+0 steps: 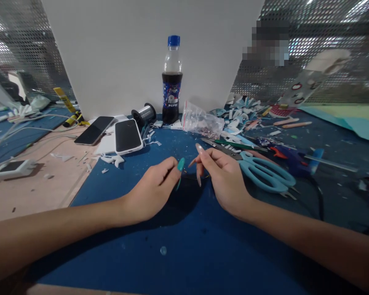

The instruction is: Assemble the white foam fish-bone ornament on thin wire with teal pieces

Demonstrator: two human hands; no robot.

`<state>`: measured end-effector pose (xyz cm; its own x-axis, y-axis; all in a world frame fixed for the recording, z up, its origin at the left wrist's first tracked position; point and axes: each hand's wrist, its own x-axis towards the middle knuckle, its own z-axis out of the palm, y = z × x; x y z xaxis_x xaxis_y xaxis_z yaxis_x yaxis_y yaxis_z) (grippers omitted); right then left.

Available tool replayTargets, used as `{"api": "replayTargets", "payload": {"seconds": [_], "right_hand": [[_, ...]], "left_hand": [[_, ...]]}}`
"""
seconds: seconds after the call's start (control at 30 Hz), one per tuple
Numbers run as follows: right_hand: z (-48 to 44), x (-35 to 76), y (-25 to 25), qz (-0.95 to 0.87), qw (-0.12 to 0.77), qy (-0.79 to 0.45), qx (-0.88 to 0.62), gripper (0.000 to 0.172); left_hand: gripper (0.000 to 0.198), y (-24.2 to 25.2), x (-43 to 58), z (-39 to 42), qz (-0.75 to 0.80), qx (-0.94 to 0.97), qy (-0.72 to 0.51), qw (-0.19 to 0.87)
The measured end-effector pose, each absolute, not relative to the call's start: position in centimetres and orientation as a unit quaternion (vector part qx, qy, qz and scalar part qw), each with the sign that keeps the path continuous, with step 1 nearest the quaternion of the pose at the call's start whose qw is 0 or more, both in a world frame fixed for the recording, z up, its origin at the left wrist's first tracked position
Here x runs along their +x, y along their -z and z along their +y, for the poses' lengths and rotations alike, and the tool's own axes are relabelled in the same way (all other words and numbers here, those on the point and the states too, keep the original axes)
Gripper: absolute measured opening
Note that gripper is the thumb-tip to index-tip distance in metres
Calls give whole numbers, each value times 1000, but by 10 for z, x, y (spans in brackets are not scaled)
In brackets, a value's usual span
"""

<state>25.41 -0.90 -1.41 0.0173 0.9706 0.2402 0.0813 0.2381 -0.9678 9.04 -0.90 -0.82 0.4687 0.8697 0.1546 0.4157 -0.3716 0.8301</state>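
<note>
Both my hands rest on a blue cutting mat (184,246), close together near its middle. My left hand (155,186) is curled shut in a pinch, its teal-nailed thumb pointing toward the right hand. My right hand (223,174) is also pinched, with long nails raised. Between the fingertips runs something thin and dark, like a wire, too small to name. Light blue scissors (266,172) lie just right of my right hand.
Two phones (127,135) lie face up at the back left beside a wire spool (144,112). A Pepsi bottle (171,82) stands against a white board. A clear plastic bag (199,121), paper scraps and tools crowd the back right.
</note>
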Motion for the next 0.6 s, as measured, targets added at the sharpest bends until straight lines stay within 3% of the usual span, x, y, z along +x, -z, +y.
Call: {"api": "replayTargets", "payload": {"seconds": [0.1, 0.17, 0.6], "right_hand": [[-17, 255, 11, -638, 511, -374, -438, 27], [-21, 255, 10, -676, 491, -348, -426, 26], [-27, 254, 9, -707, 489, -307, -408, 25]], "left_hand": [[28, 9, 92, -9, 398, 628, -359, 564], [25, 11, 93, -7, 376, 578, -362, 627], [26, 10, 90, -4, 357, 534, -346, 684]]}}
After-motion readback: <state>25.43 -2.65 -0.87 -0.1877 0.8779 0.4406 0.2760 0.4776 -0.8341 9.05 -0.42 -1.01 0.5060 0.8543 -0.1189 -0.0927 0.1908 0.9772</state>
